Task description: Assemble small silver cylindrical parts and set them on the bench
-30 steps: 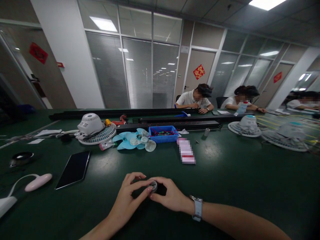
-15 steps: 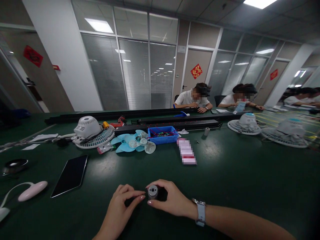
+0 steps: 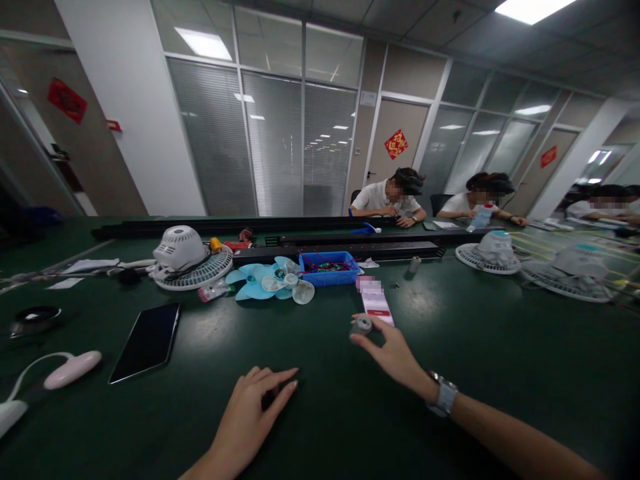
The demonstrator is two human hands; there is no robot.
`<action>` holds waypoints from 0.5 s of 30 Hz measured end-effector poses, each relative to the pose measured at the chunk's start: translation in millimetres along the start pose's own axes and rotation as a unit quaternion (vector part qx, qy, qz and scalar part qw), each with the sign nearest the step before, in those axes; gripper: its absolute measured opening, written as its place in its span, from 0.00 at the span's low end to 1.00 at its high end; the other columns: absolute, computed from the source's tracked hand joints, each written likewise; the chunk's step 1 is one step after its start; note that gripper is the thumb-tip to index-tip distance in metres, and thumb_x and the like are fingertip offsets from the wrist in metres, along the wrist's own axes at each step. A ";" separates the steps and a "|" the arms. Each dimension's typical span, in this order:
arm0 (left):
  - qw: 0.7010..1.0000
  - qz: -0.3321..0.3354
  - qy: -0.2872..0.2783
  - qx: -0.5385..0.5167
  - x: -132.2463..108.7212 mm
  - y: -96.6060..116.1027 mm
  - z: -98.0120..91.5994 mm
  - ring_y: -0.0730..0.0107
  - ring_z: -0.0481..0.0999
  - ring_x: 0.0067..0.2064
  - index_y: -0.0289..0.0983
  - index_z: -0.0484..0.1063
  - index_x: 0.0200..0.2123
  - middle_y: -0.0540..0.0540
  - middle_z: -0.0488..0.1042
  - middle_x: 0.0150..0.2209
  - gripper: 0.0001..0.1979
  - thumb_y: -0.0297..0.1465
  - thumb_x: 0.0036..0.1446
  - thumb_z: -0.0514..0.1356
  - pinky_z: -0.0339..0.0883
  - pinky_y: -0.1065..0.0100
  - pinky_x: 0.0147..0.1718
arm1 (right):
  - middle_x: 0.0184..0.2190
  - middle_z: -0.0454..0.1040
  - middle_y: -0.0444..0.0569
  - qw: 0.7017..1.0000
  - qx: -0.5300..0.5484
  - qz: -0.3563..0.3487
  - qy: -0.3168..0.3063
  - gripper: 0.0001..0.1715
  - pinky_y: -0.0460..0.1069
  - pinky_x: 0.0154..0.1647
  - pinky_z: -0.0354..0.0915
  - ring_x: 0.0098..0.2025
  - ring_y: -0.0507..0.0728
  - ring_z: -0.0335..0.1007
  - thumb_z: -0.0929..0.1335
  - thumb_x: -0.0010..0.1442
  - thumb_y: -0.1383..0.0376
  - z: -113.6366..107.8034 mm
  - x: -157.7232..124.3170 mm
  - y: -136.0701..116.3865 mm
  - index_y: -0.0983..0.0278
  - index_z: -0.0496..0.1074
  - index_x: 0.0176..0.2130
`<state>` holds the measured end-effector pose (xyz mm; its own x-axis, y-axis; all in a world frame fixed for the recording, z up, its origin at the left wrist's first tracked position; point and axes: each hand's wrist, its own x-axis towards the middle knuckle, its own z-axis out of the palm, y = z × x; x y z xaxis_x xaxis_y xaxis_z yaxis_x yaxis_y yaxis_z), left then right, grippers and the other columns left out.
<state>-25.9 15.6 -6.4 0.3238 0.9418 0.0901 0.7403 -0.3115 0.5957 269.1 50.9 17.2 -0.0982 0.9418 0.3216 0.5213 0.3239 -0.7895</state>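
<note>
My right hand [image 3: 393, 350], a watch on its wrist, is stretched forward over the green table [image 3: 500, 360] and pinches a small round grey motor-like part [image 3: 361, 326] between thumb and fingers. It hovers just short of a pink-white card [image 3: 376, 301]. My left hand [image 3: 255, 407] lies on the table near the front edge, its fingers curled over a small dark piece that I cannot make out.
A black phone [image 3: 146, 341] lies at left, beside a pink-white device [image 3: 70, 369]. Further back are a white fan head on its grille [image 3: 186, 257], light blue fan blades [image 3: 270, 280], a blue parts bin [image 3: 329, 267] and more fan grilles [image 3: 487, 253]. Other people sit across the table.
My right hand has lifted the round part away from my left hand and carried it forward and right toward the pink card. My left hand stayed near the front edge.
</note>
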 end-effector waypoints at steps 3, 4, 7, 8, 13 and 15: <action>0.999 -0.012 0.022 -0.030 -1.0 -0.7 0.0 0.60 0.73 0.40 0.46 0.71 0.56 0.46 0.77 0.38 0.21 0.40 0.65 0.47 0.63 0.58 0.44 | 0.45 0.77 0.54 0.988 -0.059 0.042 0.134 0.28 0.57 0.49 0.67 0.45 0.61 0.74 0.68 0.57 0.50 -46.9 15.5 46.7 0.64 0.71 0.51; 0.999 -0.013 0.027 -0.038 -1.1 -1.4 0.0 0.60 0.73 0.40 0.45 0.72 0.55 0.46 0.77 0.38 0.21 0.39 0.65 0.46 0.63 0.59 0.44 | 0.44 0.77 0.55 0.981 -0.077 0.058 0.169 0.29 0.57 0.47 0.68 0.44 0.62 0.74 0.68 0.56 0.49 -60.7 19.2 63.1 0.65 0.71 0.50; 0.998 0.001 0.028 -0.056 -0.3 -3.8 -1.3 0.62 0.74 0.36 0.41 0.77 0.41 0.47 0.76 0.33 0.22 0.36 0.64 0.43 0.64 0.64 0.38 | 0.42 0.78 0.56 0.961 -0.123 0.096 0.227 0.31 0.58 0.46 0.68 0.42 0.63 0.75 0.68 0.53 0.48 -89.6 25.3 107.0 0.66 0.71 0.49; 0.998 0.010 0.028 -0.059 0.5 -4.5 -2.0 0.63 0.74 0.34 0.39 0.76 0.35 0.47 0.75 0.30 0.22 0.35 0.64 0.42 0.63 0.65 0.36 | 0.41 0.78 0.57 0.958 -0.133 0.106 0.232 0.32 0.57 0.45 0.68 0.42 0.64 0.75 0.68 0.53 0.48 -95.1 26.1 118.6 0.66 0.72 0.48; 0.997 0.024 0.038 -0.068 4.8 -8.1 -4.0 0.67 0.69 0.27 0.38 0.63 0.22 0.50 0.68 0.23 0.20 0.36 0.63 0.41 0.59 0.69 0.30 | 0.40 0.78 0.56 0.949 -0.161 0.157 0.221 0.32 0.56 0.42 0.68 0.40 0.64 0.76 0.66 0.52 0.46 -104.9 27.5 144.3 0.66 0.72 0.47; 0.996 0.019 0.046 -0.072 6.0 -10.0 -2.9 0.68 0.67 0.26 0.39 0.61 0.22 0.51 0.65 0.23 0.19 0.37 0.63 0.41 0.57 0.70 0.28 | 0.44 0.77 0.59 0.941 -0.198 0.134 0.238 0.34 0.58 0.44 0.67 0.44 0.65 0.74 0.66 0.52 0.46 -103.4 26.1 135.9 0.67 0.70 0.49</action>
<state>-33.1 24.7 -9.5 0.2905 0.9391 0.1833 0.6340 -0.3324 0.6983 425.0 110.2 -27.7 0.4234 0.8075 0.4107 0.7582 -0.0676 -0.6486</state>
